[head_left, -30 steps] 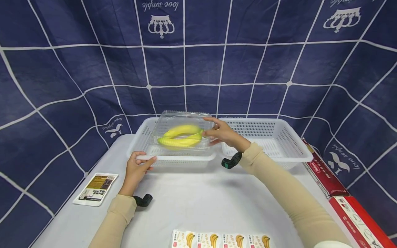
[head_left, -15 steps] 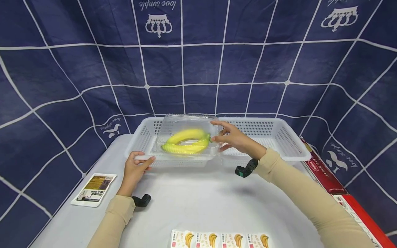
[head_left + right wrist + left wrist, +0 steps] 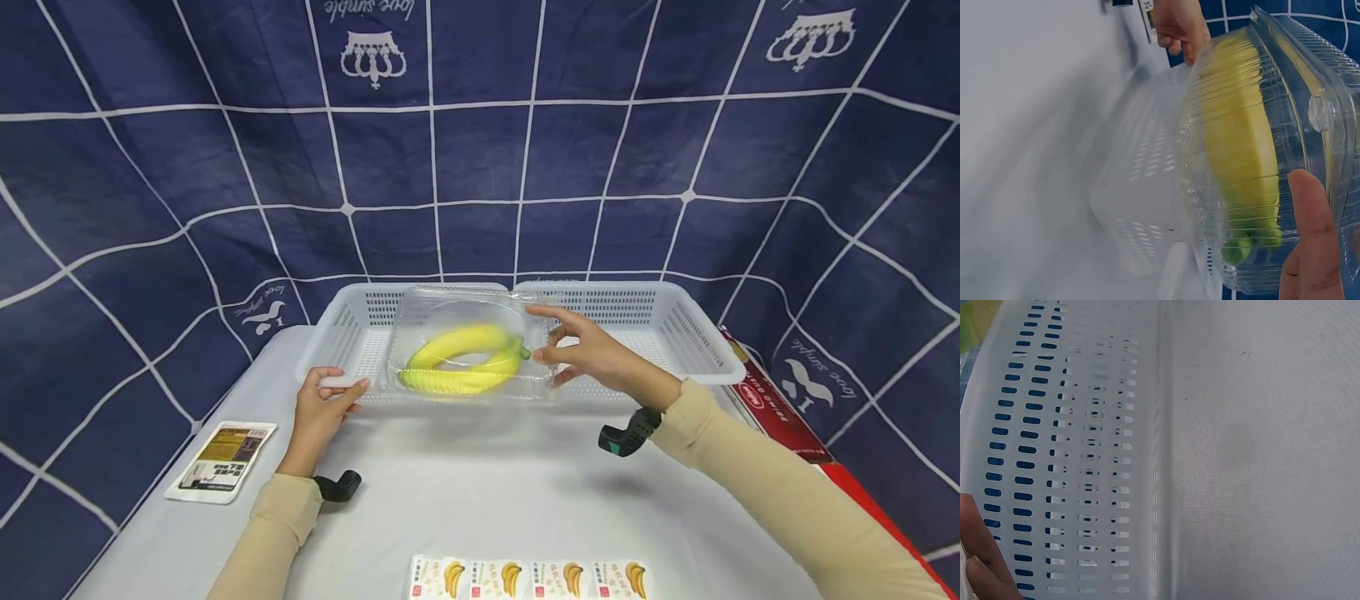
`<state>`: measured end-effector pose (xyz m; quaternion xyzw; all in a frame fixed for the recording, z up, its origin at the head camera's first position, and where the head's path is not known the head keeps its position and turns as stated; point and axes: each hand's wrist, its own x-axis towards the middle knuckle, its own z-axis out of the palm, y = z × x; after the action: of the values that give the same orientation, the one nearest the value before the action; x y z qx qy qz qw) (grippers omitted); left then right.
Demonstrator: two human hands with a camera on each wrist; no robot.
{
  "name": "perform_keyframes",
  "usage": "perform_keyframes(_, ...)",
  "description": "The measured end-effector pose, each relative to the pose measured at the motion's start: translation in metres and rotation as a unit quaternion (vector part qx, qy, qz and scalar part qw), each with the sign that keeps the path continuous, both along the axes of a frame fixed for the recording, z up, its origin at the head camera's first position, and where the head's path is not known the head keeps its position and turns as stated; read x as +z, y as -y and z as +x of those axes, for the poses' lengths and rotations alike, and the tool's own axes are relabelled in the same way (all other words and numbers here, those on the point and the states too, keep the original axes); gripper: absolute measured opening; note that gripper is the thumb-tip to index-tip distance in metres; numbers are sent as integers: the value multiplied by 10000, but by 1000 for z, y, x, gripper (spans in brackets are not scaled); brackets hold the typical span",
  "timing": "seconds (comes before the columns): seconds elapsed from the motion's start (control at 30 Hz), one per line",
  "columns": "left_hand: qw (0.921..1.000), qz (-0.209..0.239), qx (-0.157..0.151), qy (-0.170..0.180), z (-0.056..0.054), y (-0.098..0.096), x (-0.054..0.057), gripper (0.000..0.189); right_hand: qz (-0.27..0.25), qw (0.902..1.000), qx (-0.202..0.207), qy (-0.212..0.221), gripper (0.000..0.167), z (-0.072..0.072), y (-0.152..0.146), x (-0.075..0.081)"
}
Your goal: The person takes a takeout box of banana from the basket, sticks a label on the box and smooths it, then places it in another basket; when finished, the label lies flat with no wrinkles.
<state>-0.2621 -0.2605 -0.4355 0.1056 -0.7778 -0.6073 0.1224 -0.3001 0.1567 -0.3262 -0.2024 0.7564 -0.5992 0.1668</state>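
A clear plastic clamshell box (image 3: 465,312) with yellow bananas (image 3: 468,383) inside is held up by my right hand (image 3: 592,354), which grips its right end. In the right wrist view, the thumb (image 3: 1316,231) lies along the side of the box, and the green stem end of the bananas faces the hand. The box hovers over the front edge of the left white basket (image 3: 348,329). My left hand (image 3: 318,412) pinches that basket's front rim near its left corner; in the left wrist view its fingers (image 3: 985,556) touch the perforated wall.
Another white basket (image 3: 705,358) stands at the right, beside the first. A white-and-brown packet (image 3: 222,462) lies at the left. Several banana-print cards (image 3: 528,579) line the front edge. Red boxes (image 3: 780,408) run along the right side. A blue curtain (image 3: 480,158) hangs behind.
My right hand has brought the box of bananas right and nearer, from above the left basket toward its front rim. The left hand keeps its hold on the rim.
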Motion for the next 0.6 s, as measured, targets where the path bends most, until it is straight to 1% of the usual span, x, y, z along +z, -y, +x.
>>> perform_keyframes(0.33,10000,49,-18,-6,-1,1,-1,54,143,9999,-44,-50,78,19,-17,-3)
perform_keyframes(0.6,10000,4,-13,25,-1,1,-2,56,170,9998,12,-83,76,40,-26,-8)
